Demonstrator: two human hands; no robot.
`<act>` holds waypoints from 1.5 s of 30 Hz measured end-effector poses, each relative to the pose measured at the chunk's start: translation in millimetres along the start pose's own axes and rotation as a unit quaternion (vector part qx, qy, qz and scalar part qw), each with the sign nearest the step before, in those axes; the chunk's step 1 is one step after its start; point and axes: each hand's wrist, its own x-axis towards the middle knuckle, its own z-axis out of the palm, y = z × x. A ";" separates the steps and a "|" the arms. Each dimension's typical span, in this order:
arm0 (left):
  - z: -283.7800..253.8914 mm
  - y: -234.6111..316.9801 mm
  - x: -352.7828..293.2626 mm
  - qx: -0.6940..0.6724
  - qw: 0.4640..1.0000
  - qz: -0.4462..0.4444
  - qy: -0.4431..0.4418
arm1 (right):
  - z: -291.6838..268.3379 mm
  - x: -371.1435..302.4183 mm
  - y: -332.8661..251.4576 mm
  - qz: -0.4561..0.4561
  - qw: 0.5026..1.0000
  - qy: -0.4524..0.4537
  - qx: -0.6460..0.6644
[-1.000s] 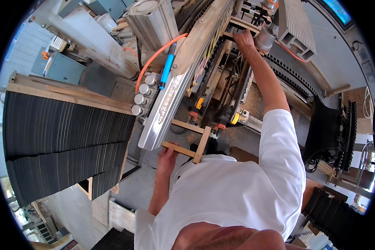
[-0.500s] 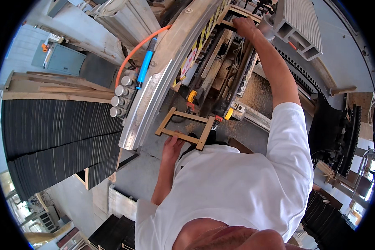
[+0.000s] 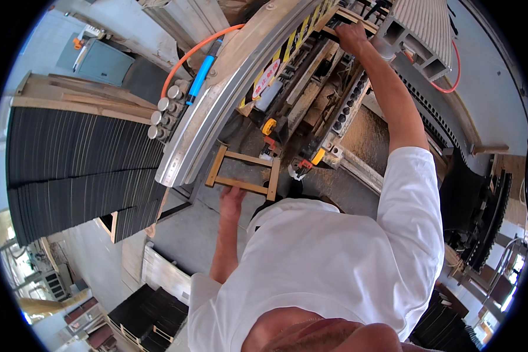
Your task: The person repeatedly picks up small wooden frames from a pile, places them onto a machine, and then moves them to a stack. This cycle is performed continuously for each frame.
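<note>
My left hand (image 3: 232, 200), low beside my waist, is closed on the near bar of a small wooden frame (image 3: 244, 158). The frame is made of thin bars, two of them longer than the opening. Far ahead, my right arm reaches over the machine (image 3: 317, 97), and my right hand (image 3: 352, 38) is closed round the bar of a second wooden frame (image 3: 358, 21) at its far end. The fingertips of that hand are partly hidden behind it.
A metal beam (image 3: 199, 120) with striped tape runs along the left, with a blue tube (image 3: 200, 79) and orange hose on it. Stacks of black slats (image 3: 82, 170) stand at far left. A ribbed aluminium profile (image 3: 419, 35) juts in at upper right. Sawdust lies around the machine.
The frame in my left hand has swung left and turned a little. My right hand stays on the far frame. The whole view has shifted slightly.
</note>
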 end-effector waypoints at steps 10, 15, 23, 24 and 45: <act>-14.3 -20.0 -22.2 -0.003 0.996 0.021 0.090 | -12.7 4.1 2.6 0.036 0.993 -0.090 0.060; -30.6 -19.2 -23.3 0.003 0.994 0.072 0.088 | -2.2 20.2 12.4 0.070 0.987 -0.126 0.065; -37.3 12.8 -53.6 0.005 0.976 0.134 0.171 | -8.1 24.3 7.0 0.041 0.991 -0.127 0.028; -40.1 18.8 -59.0 0.011 0.972 0.147 0.181 | -0.4 25.5 12.9 0.047 0.991 -0.122 0.006; -406.5 271.4 -227.3 -0.068 0.840 0.399 0.362 | -158.0 -117.4 -175.3 0.132 0.849 0.252 0.445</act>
